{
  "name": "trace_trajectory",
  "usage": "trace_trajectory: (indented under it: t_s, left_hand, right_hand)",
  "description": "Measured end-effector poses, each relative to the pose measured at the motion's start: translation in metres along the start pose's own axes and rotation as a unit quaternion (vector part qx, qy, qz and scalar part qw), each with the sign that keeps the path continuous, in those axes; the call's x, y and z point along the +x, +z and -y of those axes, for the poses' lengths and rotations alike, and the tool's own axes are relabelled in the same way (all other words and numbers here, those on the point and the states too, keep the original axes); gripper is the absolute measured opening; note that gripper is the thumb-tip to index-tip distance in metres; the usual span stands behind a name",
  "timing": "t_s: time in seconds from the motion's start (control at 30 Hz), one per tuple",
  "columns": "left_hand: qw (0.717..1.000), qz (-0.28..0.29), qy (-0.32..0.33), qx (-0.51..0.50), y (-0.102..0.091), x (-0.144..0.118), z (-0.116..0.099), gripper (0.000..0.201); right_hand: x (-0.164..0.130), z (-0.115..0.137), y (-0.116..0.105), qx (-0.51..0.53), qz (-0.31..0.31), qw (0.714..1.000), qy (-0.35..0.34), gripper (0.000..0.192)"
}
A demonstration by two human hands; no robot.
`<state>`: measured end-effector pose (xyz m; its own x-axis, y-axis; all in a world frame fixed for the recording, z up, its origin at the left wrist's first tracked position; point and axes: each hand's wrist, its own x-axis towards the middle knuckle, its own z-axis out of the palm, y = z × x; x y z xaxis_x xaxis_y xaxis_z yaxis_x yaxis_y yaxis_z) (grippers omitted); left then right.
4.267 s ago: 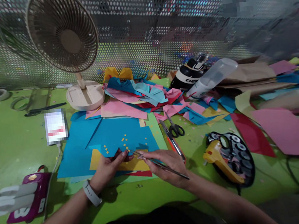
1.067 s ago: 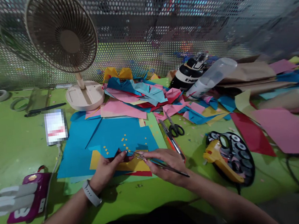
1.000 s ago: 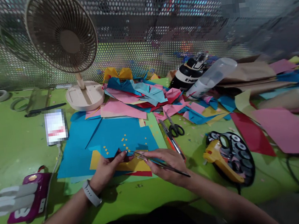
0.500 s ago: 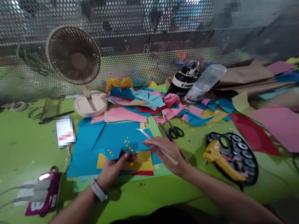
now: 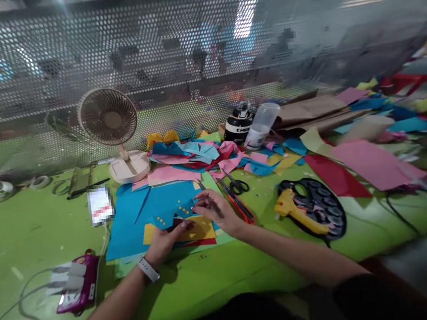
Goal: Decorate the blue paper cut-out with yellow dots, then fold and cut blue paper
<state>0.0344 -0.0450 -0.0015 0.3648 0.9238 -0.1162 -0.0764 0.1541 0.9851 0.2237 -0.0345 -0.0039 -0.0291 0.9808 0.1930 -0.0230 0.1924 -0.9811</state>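
Blue paper sheets (image 5: pixel 164 198) cover the middle of the green tabletop (image 5: pixel 166 287), with a yellow sheet (image 5: pixel 205 227) on their near part and loose yellow squares (image 5: pixel 184 207) scattered just beyond the hands. At the near left, the left hand (image 5: pixel 168 241) pinches a small dark piece (image 5: pixel 177 222) between thumb and fingers, low over the yellow sheet; its outline is mostly hidden. The right hand (image 5: pixel 223 215), raised just to the right, has its fingers closed around a slim tool (image 5: pixel 216 208), its tip too blurred to read.

The squares look light enough that a sweep of either hand, or air from the fan (image 5: pixel 111 119) at the far left, could scatter them; whether it is running I cannot tell. Too hard a squeeze might crease the dark piece, and a slack one might let it slip. The orange-red cutter (image 5: pixel 243 207) lies close to the right of the right hand, with the scissors (image 5: pixel 234 182) just beyond, so a careless sideways reach could knock the fingers into either.
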Motion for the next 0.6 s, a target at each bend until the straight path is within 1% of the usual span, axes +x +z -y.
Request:
trace_trajectory:
  t_s: [0.07,0.17,0.23,0.33,0.43,0.6]
  left_hand:
    - [1.0,-0.003,0.016,-0.02,-0.003,0.001,0.001,0.028]
    - [0.994,-0.03,0.039,-0.101,-0.008,0.005,0.001,0.033]
    - [0.985,-0.054,0.043,-0.159,-0.011,0.009,0.001,0.036]
    - [0.969,-0.107,0.048,-0.217,-0.017,0.015,0.0,0.032]
    - [0.959,-0.143,0.056,-0.237,-0.022,0.02,-0.001,0.029]
    - [0.955,-0.145,0.071,-0.248,-0.029,0.024,-0.005,0.034]
  right_hand:
    - [0.006,-0.001,-0.003,0.04,-0.017,0.999,0.005,0.036]
    - [0.015,-0.002,-0.011,0.074,-0.043,0.996,-0.015,0.038]
    - [0.02,-0.003,-0.017,0.076,-0.048,0.995,-0.043,0.037]
    - [0.026,-0.005,-0.023,0.054,-0.053,0.994,-0.084,0.037]
    - [0.03,-0.007,-0.026,0.039,-0.059,0.992,-0.109,0.037]
    - [0.033,-0.004,-0.028,0.032,-0.077,0.986,-0.145,0.034]
